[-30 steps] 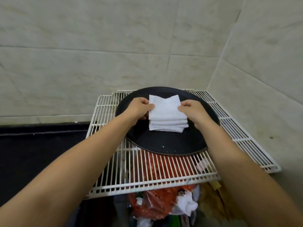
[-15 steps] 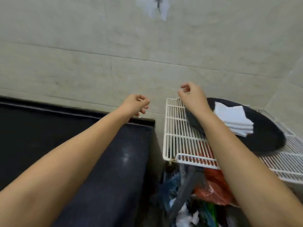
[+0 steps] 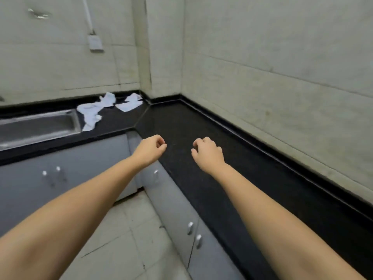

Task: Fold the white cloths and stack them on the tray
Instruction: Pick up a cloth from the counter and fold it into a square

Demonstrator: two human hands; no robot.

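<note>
Cloths lie at the far corner of the black table (image 3: 201,158), well apart from both hands. One white cloth (image 3: 91,112), crumpled and stretched out, sits just beside the right end of the steel sink (image 3: 36,126), with one end reaching toward the wall. A second white cloth (image 3: 130,102), loosely bunched, lies to the right of the first, close to the raised back edge at the corner. Neither is folded. No tray is in view.

Left hand (image 3: 150,149) is held above the front edge of the table, its fingers (image 3: 161,142) curled in toward the palm with nothing between them. Right hand (image 3: 207,153) is held over the table surface, near the left hand; its fingers (image 3: 196,143) are likewise curled downward and hold nothing. Whether either hand touches the table cannot be told. Both forearms are bare and extend from the lower corners of the view.

Grey cabinet doors (image 3: 181,209) with small metal handles run below the table on both sides of the corner. The floor (image 3: 121,239) is pale tile. A white wall fitting (image 3: 95,42) with a conduit rising from it is mounted on the tiled wall above the cloths. No writing, label or brand can be read anywhere; the picture is slightly blurred.
</note>
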